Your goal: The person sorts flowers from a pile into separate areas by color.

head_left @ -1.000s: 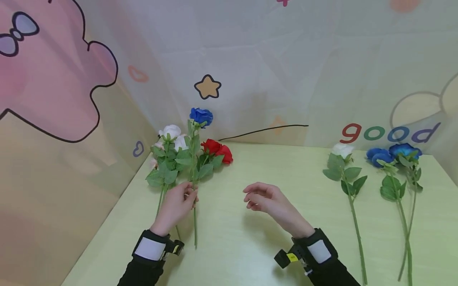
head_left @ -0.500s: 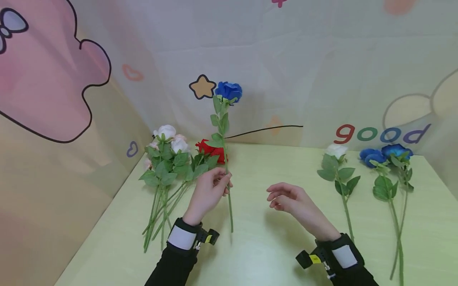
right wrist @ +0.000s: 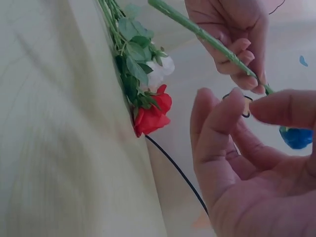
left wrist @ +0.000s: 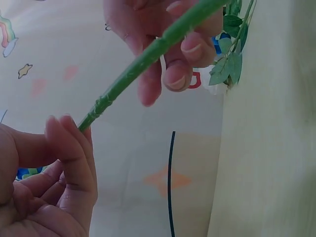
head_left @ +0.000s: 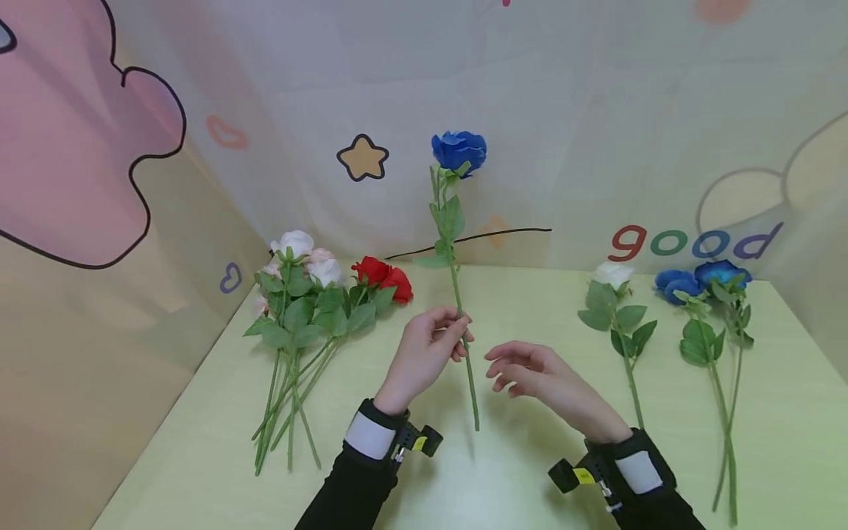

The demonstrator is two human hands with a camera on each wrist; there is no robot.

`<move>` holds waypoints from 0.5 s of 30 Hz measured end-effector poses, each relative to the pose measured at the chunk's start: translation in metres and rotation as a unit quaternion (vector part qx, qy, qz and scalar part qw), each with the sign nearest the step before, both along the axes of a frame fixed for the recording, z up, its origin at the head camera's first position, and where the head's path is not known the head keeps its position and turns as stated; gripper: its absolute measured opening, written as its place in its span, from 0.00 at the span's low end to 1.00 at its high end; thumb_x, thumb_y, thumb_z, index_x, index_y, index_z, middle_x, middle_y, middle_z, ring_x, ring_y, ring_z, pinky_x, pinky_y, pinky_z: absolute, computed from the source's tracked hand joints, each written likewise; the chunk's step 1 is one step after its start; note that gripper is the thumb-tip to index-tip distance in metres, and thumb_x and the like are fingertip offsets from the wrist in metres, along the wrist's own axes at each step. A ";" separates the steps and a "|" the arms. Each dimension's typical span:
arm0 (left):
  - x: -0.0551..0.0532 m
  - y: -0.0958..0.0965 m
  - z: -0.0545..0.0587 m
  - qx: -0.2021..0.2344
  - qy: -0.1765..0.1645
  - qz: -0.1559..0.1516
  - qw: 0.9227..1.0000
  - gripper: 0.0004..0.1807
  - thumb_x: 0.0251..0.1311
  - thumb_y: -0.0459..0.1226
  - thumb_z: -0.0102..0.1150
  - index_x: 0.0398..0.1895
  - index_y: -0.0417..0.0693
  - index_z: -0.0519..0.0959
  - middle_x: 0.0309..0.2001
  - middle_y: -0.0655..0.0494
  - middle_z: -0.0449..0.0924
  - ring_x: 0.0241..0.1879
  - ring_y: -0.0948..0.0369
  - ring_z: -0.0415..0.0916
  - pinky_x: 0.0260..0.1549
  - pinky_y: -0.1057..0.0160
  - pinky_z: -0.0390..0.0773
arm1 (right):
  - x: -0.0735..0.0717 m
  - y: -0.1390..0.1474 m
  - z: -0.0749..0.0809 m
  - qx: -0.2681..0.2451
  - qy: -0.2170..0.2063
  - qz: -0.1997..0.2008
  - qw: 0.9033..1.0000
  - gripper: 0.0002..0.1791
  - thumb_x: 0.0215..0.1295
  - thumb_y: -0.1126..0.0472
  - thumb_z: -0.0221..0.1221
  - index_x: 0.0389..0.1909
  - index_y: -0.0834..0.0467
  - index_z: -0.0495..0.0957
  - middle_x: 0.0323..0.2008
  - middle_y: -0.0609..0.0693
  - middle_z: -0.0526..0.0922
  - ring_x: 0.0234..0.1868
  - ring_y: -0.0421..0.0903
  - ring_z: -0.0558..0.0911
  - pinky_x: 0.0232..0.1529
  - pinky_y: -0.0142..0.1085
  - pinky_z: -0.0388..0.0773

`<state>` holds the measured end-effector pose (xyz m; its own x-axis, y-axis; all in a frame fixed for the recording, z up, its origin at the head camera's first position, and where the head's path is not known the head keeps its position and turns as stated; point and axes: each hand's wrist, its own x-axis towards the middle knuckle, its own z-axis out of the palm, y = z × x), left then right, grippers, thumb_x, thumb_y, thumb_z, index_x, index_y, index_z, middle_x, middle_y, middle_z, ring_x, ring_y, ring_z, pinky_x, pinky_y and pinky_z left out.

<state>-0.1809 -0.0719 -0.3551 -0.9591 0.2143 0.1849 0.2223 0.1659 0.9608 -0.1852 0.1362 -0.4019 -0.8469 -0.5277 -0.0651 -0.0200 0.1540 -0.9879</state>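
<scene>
Head view, left pile: white roses [head_left: 291, 243] and red roses [head_left: 395, 283], stems crossed; a brush could tangle them.
Left hand [head_left: 417, 357]: pinches the held blue rose [head_left: 452, 216] below its leaves, upright mid-scene; too light a pinch might let it tip.
Right hand [head_left: 543, 377]: fingers loosely bent, holding nothing, near its stem; hasty closing could knock it.
Right flowers: single white rose [head_left: 601, 298], two blue roses [head_left: 722, 272]; the wrist strap [head_left: 639, 471] could drag the white one's stem.
</scene>
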 end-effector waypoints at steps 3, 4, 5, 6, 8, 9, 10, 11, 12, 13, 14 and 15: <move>0.001 0.001 -0.001 0.000 -0.008 -0.011 1.000 0.07 0.67 0.31 0.51 0.40 0.35 0.76 0.32 0.45 0.79 0.31 0.40 0.77 0.30 0.68 0.79 | 0.001 -0.005 -0.002 -0.016 -0.011 0.032 0.999 0.19 0.73 0.59 0.47 0.57 0.68 0.68 0.47 0.68 0.74 0.44 0.57 0.79 0.46 0.47 0.77; 0.001 0.001 -0.001 0.000 -0.009 -0.014 1.000 0.07 0.67 0.31 0.51 0.40 0.35 0.76 0.32 0.45 0.79 0.31 0.41 0.78 0.30 0.67 0.80 | 0.001 -0.006 -0.002 -0.022 -0.014 0.040 0.999 0.20 0.74 0.59 0.46 0.57 0.69 0.68 0.46 0.68 0.75 0.44 0.57 0.79 0.47 0.47 0.77; 0.001 0.002 -0.002 0.001 -0.012 -0.018 1.000 0.07 0.67 0.31 0.51 0.40 0.35 0.76 0.32 0.45 0.79 0.31 0.42 0.78 0.31 0.66 0.80 | 0.002 -0.007 -0.003 -0.026 -0.019 0.047 0.998 0.20 0.74 0.59 0.45 0.57 0.69 0.67 0.46 0.67 0.75 0.44 0.57 0.79 0.46 0.46 0.77; 0.001 0.002 -0.002 0.000 -0.013 -0.022 1.000 0.07 0.67 0.31 0.51 0.40 0.35 0.76 0.32 0.46 0.79 0.31 0.43 0.79 0.31 0.65 0.81 | 0.002 -0.009 -0.004 -0.030 -0.023 0.054 0.998 0.21 0.74 0.58 0.45 0.58 0.70 0.67 0.46 0.66 0.76 0.45 0.57 0.79 0.46 0.46 0.77; 0.000 0.003 -0.004 -0.002 -0.015 -0.026 1.000 0.07 0.67 0.31 0.50 0.40 0.35 0.76 0.32 0.46 0.79 0.31 0.44 0.80 0.31 0.65 0.81 | 0.003 -0.011 -0.005 -0.037 -0.030 0.068 0.997 0.21 0.74 0.58 0.45 0.58 0.70 0.67 0.46 0.66 0.77 0.45 0.58 0.79 0.46 0.45 0.78; 0.000 0.003 -0.005 -0.003 -0.014 -0.028 1.000 0.07 0.67 0.31 0.50 0.40 0.35 0.76 0.33 0.46 0.79 0.30 0.43 0.79 0.31 0.65 0.80 | 0.004 -0.012 -0.005 -0.042 -0.037 0.074 0.996 0.21 0.74 0.59 0.45 0.58 0.71 0.66 0.47 0.67 0.77 0.45 0.58 0.79 0.45 0.44 0.78; -0.002 0.004 -0.008 -0.009 -0.011 -0.026 1.000 0.07 0.67 0.32 0.50 0.40 0.36 0.76 0.33 0.46 0.79 0.30 0.44 0.79 0.29 0.66 0.79 | 0.004 -0.013 -0.005 -0.043 -0.043 0.080 0.995 0.21 0.74 0.59 0.45 0.58 0.71 0.66 0.47 0.67 0.77 0.45 0.58 0.79 0.45 0.44 0.78; -0.004 0.004 -0.012 -0.016 -0.006 -0.024 1.000 0.07 0.67 0.32 0.50 0.40 0.36 0.76 0.33 0.45 0.79 0.30 0.44 0.79 0.27 0.66 0.77 | 0.005 -0.013 -0.005 -0.043 -0.049 0.087 0.994 0.21 0.74 0.58 0.45 0.58 0.71 0.66 0.47 0.67 0.77 0.46 0.58 0.79 0.45 0.43 0.78; -0.006 0.004 -0.016 -0.024 -0.001 -0.021 1.000 0.07 0.67 0.33 0.51 0.40 0.37 0.77 0.34 0.45 0.80 0.30 0.45 0.79 0.26 0.67 0.76 | 0.005 -0.013 -0.005 -0.044 -0.054 0.093 0.993 0.21 0.74 0.58 0.45 0.58 0.70 0.66 0.47 0.67 0.77 0.45 0.58 0.79 0.44 0.43 0.78; -0.008 0.005 -0.019 -0.032 0.006 -0.017 0.999 0.07 0.67 0.33 0.51 0.40 0.38 0.77 0.34 0.46 0.80 0.29 0.46 0.78 0.26 0.67 0.74 | 0.005 -0.014 -0.005 -0.043 -0.058 0.099 0.992 0.21 0.74 0.58 0.44 0.57 0.70 0.67 0.47 0.67 0.78 0.45 0.58 0.79 0.44 0.42 0.78; -0.010 0.005 -0.023 -0.040 0.013 -0.015 0.999 0.07 0.67 0.34 0.51 0.41 0.40 0.77 0.35 0.46 0.81 0.29 0.48 0.78 0.26 0.66 0.73 | 0.006 -0.014 -0.005 -0.043 -0.062 0.104 0.992 0.20 0.74 0.58 0.44 0.57 0.69 0.67 0.46 0.66 0.78 0.44 0.57 0.79 0.43 0.42 0.78; -0.012 0.006 -0.026 -0.049 0.020 -0.012 0.999 0.08 0.67 0.35 0.51 0.41 0.41 0.78 0.36 0.46 0.81 0.28 0.50 0.77 0.26 0.66 0.72 | 0.006 -0.014 -0.005 -0.043 -0.063 0.110 0.991 0.20 0.75 0.58 0.44 0.57 0.69 0.68 0.45 0.64 0.79 0.44 0.57 0.79 0.43 0.42 0.78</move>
